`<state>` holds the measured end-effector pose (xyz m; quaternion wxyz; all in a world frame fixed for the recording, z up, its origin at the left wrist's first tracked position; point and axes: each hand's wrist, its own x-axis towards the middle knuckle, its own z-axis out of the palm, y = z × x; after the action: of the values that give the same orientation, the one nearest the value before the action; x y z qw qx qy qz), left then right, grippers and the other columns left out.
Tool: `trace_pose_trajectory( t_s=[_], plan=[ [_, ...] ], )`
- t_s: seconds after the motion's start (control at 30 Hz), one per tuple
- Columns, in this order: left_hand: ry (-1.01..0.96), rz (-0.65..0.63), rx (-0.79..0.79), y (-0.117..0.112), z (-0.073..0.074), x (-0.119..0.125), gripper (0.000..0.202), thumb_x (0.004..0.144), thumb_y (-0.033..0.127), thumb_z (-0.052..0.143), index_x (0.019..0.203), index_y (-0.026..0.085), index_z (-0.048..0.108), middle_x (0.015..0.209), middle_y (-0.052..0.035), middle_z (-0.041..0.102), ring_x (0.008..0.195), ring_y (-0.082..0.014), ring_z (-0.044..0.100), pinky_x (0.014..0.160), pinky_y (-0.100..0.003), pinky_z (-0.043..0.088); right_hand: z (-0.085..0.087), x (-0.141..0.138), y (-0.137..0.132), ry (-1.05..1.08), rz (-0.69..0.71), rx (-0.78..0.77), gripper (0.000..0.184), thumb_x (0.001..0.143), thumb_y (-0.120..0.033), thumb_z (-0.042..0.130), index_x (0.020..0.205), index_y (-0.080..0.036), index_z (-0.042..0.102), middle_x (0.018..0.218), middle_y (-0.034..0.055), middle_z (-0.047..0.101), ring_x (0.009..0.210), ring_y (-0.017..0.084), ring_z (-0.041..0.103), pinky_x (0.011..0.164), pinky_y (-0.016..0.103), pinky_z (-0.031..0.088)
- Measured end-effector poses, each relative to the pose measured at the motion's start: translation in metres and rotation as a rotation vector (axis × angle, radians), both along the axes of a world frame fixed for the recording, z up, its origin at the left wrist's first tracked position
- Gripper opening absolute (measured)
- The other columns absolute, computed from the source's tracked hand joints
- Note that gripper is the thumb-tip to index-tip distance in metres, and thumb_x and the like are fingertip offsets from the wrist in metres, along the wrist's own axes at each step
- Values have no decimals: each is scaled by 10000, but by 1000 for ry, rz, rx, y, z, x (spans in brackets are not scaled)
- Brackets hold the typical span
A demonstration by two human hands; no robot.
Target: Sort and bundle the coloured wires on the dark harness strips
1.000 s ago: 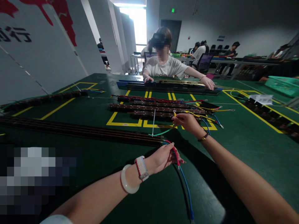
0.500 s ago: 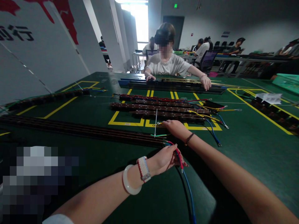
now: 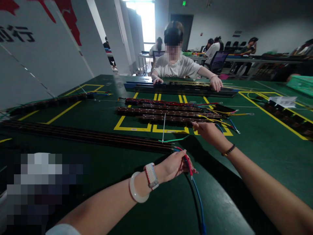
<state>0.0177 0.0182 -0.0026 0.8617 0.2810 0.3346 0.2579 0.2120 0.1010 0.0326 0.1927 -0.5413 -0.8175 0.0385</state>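
My left hand [image 3: 173,166] is closed around a red wire [image 3: 188,163] and a blue wire [image 3: 199,199] at the end of a long dark strip [image 3: 97,137] with copper-coloured lines. The blue wire hangs past the fingers toward the table's near side. A white cable tie [image 3: 163,127] sticks up from the strip near that end. From the same spot a green wire [image 3: 174,140] runs out to the right. My right hand [image 3: 207,130] is pinched, up and right of the green wire, close to the bundled strips; what its fingertips hold is hidden.
Several wired strips [image 3: 168,111] lie in yellow-taped areas of the green table [image 3: 146,202]. Across from me, a co-worker's hands [image 3: 216,83] rest on dark bars [image 3: 181,91]. More strips lie at left and right, with a paper [image 3: 283,101] and a green basket [image 3: 302,83] at right.
My right hand has moved right, away from the cable tie. The green wire now reaches further right. My left hand stays almost in place on the wires.
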Motion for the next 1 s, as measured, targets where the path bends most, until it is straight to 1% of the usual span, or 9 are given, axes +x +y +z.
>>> trace_pose_trajectory(
  t_s=[0.1, 0.17, 0.27, 0.33, 0.43, 0.57, 0.63, 0.8, 1.0],
  plan=[
    [-13, -12, 17, 1, -1, 0, 414, 933, 384, 340, 681, 128, 547, 605, -37, 607, 605, -125, 603, 739, -264, 434, 5, 22, -28, -171, -47, -87, 509, 955, -414, 317, 625, -178, 624, 466, 41, 556, 371, 130, 473, 432, 269, 316],
    [-24, -19, 17, 1, -1, 0, 414, 935, 374, 333, 679, 128, 547, 601, -40, 606, 603, -130, 603, 743, -277, 441, 12, 28, -51, -241, -1, -23, 461, 945, -412, 349, 674, -183, 643, 480, 42, 563, 372, 138, 478, 418, 277, 315],
    [-28, -2, -11, 2, -1, 1, 392, 943, 338, 319, 707, 130, 552, 614, -33, 613, 581, -122, 589, 743, -286, 451, 23, 21, -84, -207, 94, 76, 307, 926, -401, 423, 970, -208, 657, 716, 51, 665, 527, 158, 586, 470, 273, 390],
    [-22, 33, -44, 2, -1, 2, 356, 944, 323, 329, 735, 138, 549, 627, -21, 615, 586, -117, 588, 737, -287, 456, 27, 10, -99, -193, 249, 49, 311, 916, -348, 470, 1196, -249, 564, 860, 38, 671, 597, 143, 605, 504, 257, 421],
    [-14, 67, -88, 3, -1, 5, 336, 941, 322, 351, 718, 145, 530, 605, -1, 587, 589, -110, 583, 710, -272, 457, 23, -6, -108, -248, 481, 27, 347, 916, -245, 481, 1260, -251, 514, 865, 27, 643, 645, 130, 594, 565, 256, 439],
    [-54, 47, -61, 4, -3, 5, 366, 938, 350, 354, 693, 141, 528, 586, 0, 563, 545, -99, 547, 660, -260, 450, 13, -13, -97, -274, 584, 121, 271, 940, -235, 433, 1167, -198, 578, 845, 50, 632, 712, 148, 579, 651, 292, 447],
    [-119, 35, -43, 4, -3, 4, 359, 929, 372, 353, 726, 142, 540, 600, -6, 567, 555, -117, 560, 646, -275, 450, 12, -14, -87, -197, 563, 151, 257, 951, -246, 406, 1102, -183, 604, 831, 58, 631, 720, 145, 572, 664, 283, 446],
    [-158, 100, -43, 0, -1, 2, 332, 888, 271, 270, 723, 139, 525, 631, -61, 596, 628, -196, 631, 689, -349, 466, 15, -23, -66, 26, 314, 115, 279, 968, -289, 350, 921, -164, 595, 833, 80, 625, 746, 150, 562, 643, 249, 417],
    [-62, 71, 29, -2, -1, 6, 265, 895, 189, 289, 739, 136, 496, 592, -52, 582, 617, -189, 632, 723, -379, 485, 21, -64, -46, -87, 185, 68, 313, 978, -345, 317, 843, -177, 543, 695, 28, 593, 582, 122, 491, 525, 234, 267]
  ],
)
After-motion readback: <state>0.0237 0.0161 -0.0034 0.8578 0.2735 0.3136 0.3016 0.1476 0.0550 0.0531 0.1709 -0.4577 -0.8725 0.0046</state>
